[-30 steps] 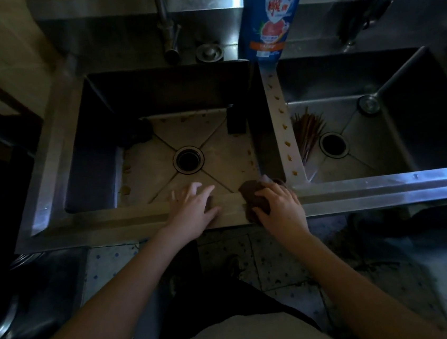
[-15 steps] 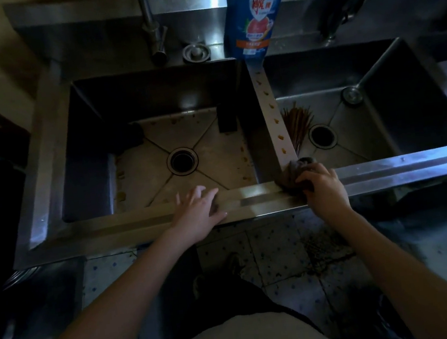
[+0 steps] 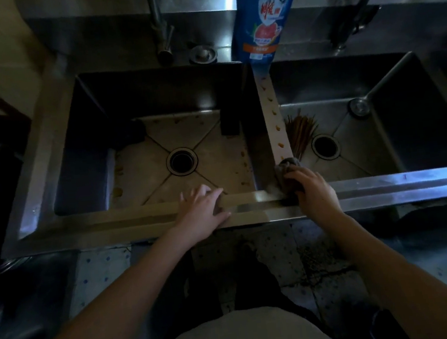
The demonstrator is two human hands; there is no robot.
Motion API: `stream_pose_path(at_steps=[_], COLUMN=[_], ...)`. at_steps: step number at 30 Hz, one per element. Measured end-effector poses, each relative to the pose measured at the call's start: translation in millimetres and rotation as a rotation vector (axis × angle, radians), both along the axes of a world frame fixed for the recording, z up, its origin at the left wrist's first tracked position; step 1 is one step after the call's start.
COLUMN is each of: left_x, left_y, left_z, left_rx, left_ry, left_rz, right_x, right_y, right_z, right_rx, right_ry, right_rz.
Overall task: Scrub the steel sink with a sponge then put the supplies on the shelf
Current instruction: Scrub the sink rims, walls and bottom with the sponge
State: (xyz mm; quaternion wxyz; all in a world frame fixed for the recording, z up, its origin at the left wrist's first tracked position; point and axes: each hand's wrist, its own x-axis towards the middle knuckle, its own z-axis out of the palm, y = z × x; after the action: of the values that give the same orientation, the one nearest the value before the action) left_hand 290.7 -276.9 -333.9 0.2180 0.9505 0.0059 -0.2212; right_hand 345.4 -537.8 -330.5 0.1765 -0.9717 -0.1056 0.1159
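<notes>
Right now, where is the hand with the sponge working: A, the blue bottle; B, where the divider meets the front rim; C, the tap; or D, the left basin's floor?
B: the right hand grips the sponge at the near end of the divider, on the sink's front rim; the left hand rests flat on that rim.

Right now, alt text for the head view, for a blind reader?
A person's right hand grips a sponge on the front rim of a steel double sink, at the divider; the left hand rests flat on the rim. A blue bottle stands behind the basins, and brown sticks lie in the right basin.
</notes>
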Motion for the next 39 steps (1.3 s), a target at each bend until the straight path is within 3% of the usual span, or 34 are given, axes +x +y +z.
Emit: stream_pose_path(at_steps=[6,11,21,32,39], left_x=[14,22,31,85,101], left_y=[-35,-58,-76,-112,-123], left_z=[-1,-6,-2,-6,-19], left_rx=[-0.007,-0.127,-0.006,-0.117,-0.076], left_ry=[0.065,0.096,0.065,-0.012,-0.013], left_rz=[0.085,0.23,0.349,0.388,0.384], right_x=[52,99,170,151,183], right_y=[-5,-2,9,-10,-7], right_z=[-5,-12,-19,-25,-28], right_rx=[0.001,0.093,0.152,0.189,0.199], right_ry=[0.008,-0.029,-0.041,-0.031,-0.021], right_rz=[0.161,0.204,0.287,0.357,0.373])
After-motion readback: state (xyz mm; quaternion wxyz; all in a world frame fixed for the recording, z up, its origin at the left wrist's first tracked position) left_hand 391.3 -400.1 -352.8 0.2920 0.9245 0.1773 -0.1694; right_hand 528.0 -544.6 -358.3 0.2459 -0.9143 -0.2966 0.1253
